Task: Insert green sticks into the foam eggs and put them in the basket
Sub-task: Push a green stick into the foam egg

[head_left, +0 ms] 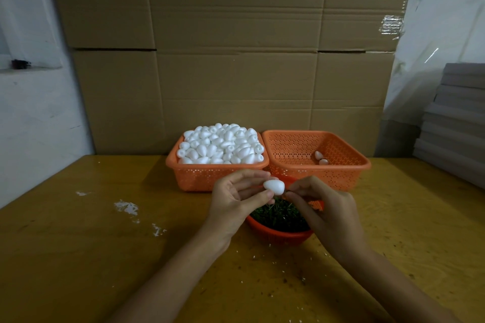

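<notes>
My left hand (pixel 236 198) pinches a white foam egg (pixel 274 186) between thumb and fingers above a round orange bowl (pixel 279 235) full of green sticks (pixel 278 214). My right hand (pixel 325 211) has its fingertips pinched against the egg's right end; any stick between them is too small to see. The left orange basket (pixel 194 178) is heaped with foam eggs (pixel 220 145). The right orange basket (pixel 349 169) holds two eggs (pixel 320 158) near its front wall.
The baskets stand side by side on a yellow wooden table (pixel 91 244), against a wall of cardboard boxes (pixel 231 60). White foam crumbs (pixel 127 207) lie to the left. Grey sheets (pixel 456 118) are stacked at the far right.
</notes>
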### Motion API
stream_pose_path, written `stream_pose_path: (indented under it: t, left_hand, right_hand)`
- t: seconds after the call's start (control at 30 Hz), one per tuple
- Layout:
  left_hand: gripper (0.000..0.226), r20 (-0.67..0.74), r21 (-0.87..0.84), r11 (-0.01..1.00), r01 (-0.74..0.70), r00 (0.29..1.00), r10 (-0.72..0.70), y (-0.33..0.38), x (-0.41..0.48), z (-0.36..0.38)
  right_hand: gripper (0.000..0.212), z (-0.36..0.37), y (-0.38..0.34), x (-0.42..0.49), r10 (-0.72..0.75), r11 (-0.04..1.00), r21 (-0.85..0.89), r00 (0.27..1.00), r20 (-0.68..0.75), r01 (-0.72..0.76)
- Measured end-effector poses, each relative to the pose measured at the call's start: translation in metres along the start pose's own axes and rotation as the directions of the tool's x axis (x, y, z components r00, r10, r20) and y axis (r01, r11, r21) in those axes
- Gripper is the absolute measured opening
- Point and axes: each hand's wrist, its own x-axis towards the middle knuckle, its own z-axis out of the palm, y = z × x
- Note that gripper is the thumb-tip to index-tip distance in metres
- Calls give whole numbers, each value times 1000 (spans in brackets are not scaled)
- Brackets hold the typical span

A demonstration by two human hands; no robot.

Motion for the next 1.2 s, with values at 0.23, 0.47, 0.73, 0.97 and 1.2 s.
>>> stream_pose_path:
  t: [0.23, 0.47, 0.73, 0.97, 1.2]
  left_hand:
    - [23, -48, 7, 1000, 14, 999, -13, 2, 0, 3]
    - [24, -70, 8, 1000, -2, 998, 2, 2, 0, 5]
    - [28, -55, 6, 1000, 0, 999, 0, 4, 0, 4]
    - [23, -70, 6, 1000, 6, 998, -5, 0, 0, 7]
    - [23, -66, 25, 1000, -13, 998, 14, 0, -1, 6]
  right_hand:
    - [11, 5, -5, -4, -5, 999, 39, 999, 51, 3]
    - [10, 9, -8, -7, -58, 997, 56, 997, 58, 54]
    - [10, 9, -8, -7, -74, 996, 56, 994, 78, 69]
    - [11, 10, -7, -9, -82, 996, 42, 994, 71, 79]
    - [9, 12, -8, -10, -67, 998, 23, 996, 57, 66]
